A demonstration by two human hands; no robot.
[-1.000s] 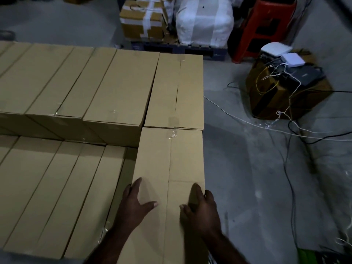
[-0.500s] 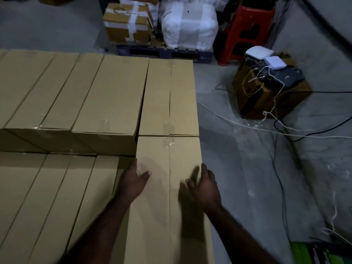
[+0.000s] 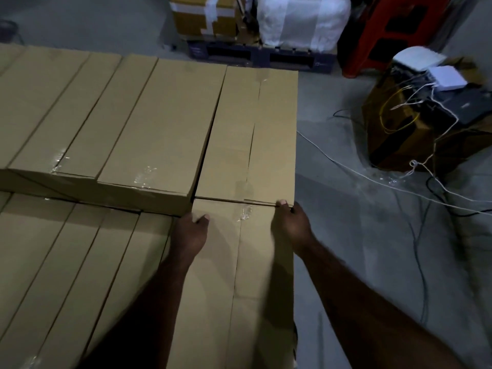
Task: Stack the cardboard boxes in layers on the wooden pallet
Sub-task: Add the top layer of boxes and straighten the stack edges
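Note:
A long cardboard box (image 3: 239, 275) lies lengthwise at the stack's right edge, its far end against another box (image 3: 253, 134) beyond it. My left hand (image 3: 190, 235) grips the near box's far left corner, thumb on top. My right hand (image 3: 290, 222) holds its far right corner, fingers curled over the edge at the seam. To the left, a higher row of boxes (image 3: 106, 115) sits on a lower layer of boxes (image 3: 66, 275). The pallet beneath is hidden.
The concrete floor (image 3: 359, 249) on the right carries loose white and black cables (image 3: 399, 187). A brown box with routers (image 3: 426, 113) stands at the right. Behind are a red plastic stool (image 3: 386, 30), a white wrapped bundle (image 3: 303, 20) and a taped box (image 3: 205, 20) on a dark pallet.
Both hands slid forward along the near box's top, from its middle to its far corners. The box now lies tight against the box ahead.

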